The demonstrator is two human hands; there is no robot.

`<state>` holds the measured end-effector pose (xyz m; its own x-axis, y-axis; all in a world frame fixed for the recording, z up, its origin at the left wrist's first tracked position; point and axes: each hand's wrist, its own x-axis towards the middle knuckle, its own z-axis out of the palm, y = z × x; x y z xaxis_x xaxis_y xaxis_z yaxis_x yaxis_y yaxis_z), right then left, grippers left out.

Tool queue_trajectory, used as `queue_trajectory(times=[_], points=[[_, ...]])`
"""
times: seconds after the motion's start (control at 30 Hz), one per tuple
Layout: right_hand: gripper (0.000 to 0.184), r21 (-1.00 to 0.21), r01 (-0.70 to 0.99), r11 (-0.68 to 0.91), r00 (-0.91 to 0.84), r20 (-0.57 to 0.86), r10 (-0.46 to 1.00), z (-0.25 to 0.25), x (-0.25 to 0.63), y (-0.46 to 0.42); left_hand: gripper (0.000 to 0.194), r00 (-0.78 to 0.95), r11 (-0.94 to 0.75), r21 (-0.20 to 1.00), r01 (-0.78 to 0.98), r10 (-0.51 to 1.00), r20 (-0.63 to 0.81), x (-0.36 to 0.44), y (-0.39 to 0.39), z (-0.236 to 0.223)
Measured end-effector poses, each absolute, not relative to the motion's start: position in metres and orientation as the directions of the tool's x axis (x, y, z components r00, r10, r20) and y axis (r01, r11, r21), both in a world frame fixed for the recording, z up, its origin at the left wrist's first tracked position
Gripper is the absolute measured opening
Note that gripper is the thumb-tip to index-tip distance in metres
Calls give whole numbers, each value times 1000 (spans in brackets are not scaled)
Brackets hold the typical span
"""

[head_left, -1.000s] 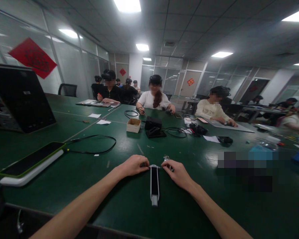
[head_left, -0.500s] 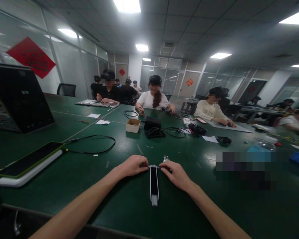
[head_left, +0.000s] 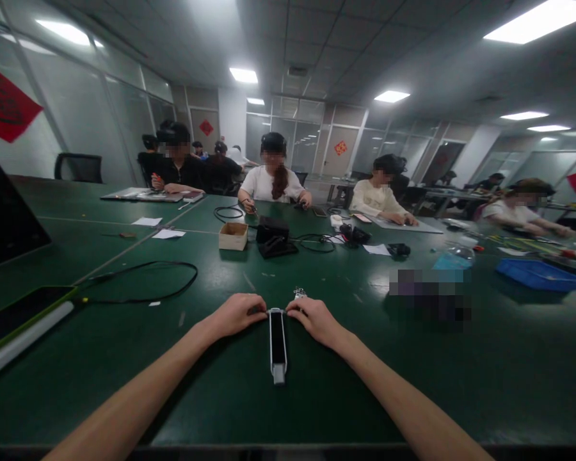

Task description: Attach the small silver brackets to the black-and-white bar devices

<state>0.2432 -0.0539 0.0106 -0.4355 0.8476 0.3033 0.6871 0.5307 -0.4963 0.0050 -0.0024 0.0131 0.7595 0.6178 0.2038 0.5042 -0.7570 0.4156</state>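
A narrow device (head_left: 278, 339) with a black middle and a pale frame lies lengthwise on the green table (head_left: 211, 397). A light grey block sits at its near end. My left hand (head_left: 237, 314) is closed, its thumb and fingers pinching at the far left corner of the device. At the far right corner my right hand (head_left: 317, 318) pinches in the same way. What exactly lies between the fingertips is too small to make out. Just beyond my right fingers is a small shiny silvery thing (head_left: 299, 292), partly hidden by the hand.
Ahead stand a small open box (head_left: 233, 237) and a black case (head_left: 272, 230) with cables. A phone-like slab (head_left: 24, 314) lies at left, a looped black cable (head_left: 194, 275) beside it. To the right are a blue tray (head_left: 540, 275) and a clear bottle (head_left: 456, 256). Several people sit opposite.
My view has turned to the right, so everything appears shifted left and the blue tray shows more fully. Both hands stay at the device's far end.
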Motion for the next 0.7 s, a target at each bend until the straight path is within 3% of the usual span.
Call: queue_trajectory(times=[0.2,0.4,0.7], points=[[15,-543,658,521,-421,308,853,11,242,-53,10,757,-742,439,507,626,184,6,-3,16],[20,-490,687,536,-470,263,842,15,242,-56,11,750,-733,428,528,639,169,6,-4,16],[21,-493,680,543,-476,267,838,6,245,-52,13,766,-778,251,575,620,167,8,-9,17]])
